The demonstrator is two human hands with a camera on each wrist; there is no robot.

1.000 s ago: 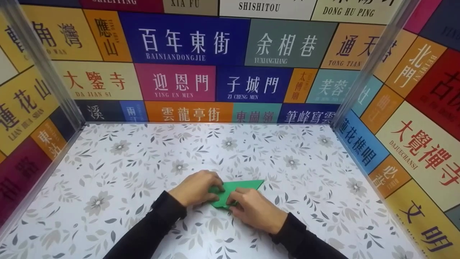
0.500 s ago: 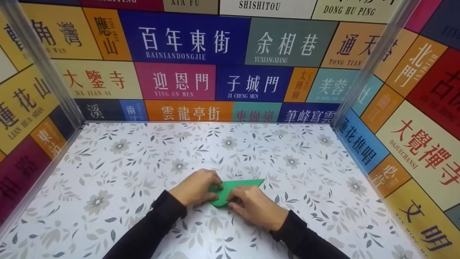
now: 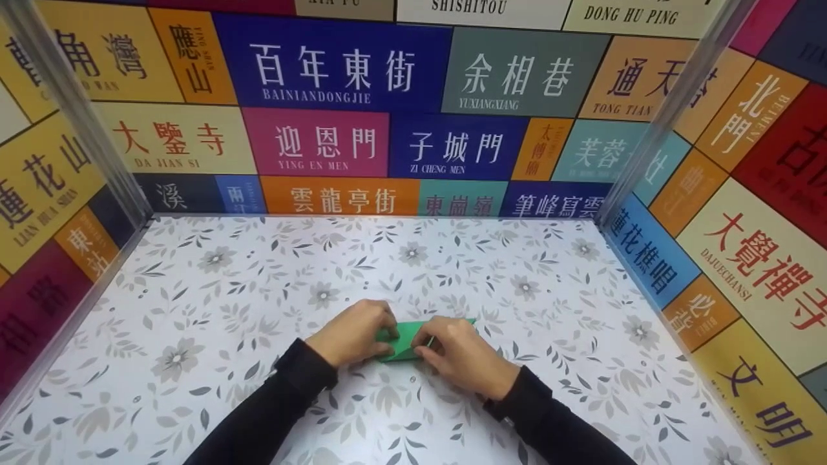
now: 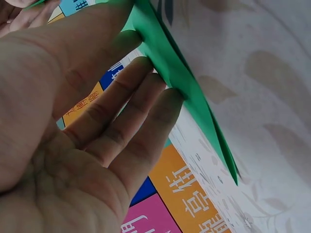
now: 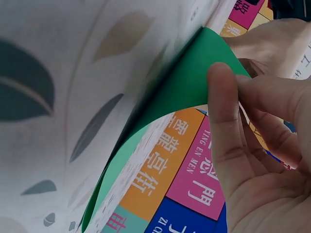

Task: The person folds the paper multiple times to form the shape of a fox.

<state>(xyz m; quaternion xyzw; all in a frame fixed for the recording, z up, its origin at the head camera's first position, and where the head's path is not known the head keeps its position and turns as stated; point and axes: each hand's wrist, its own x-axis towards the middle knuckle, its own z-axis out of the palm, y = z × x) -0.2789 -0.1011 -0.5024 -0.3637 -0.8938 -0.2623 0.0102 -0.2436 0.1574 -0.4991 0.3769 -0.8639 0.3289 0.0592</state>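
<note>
A folded sheet of green paper [image 3: 406, 335] lies on the patterned tabletop between my two hands. My left hand [image 3: 357, 332] holds its left end, the thumb nearer me and the other fingertips lined up along the sheet in the left wrist view. My right hand [image 3: 460, 352] pinches the near flap between thumb and forefinger. In the right wrist view the green paper [image 5: 189, 77] curves up from the table into that pinch, its layers parted along a curled edge. The right hand hides much of the paper's right part from the head view, though a pointed corner shows beyond the knuckles.
The white tabletop [image 3: 258, 271] bears grey flowers and leaves. Colourful panels with Chinese lettering form a back wall [image 3: 336, 64] and side walls, joined by clear corner strips [image 3: 672, 110]. Both forearms wear black sleeves [image 3: 258, 407].
The right hand has moved slightly away from me, bringing the paper's near flap up and over. The green shape looks narrower from front to back. The left hand stays nearly in place.
</note>
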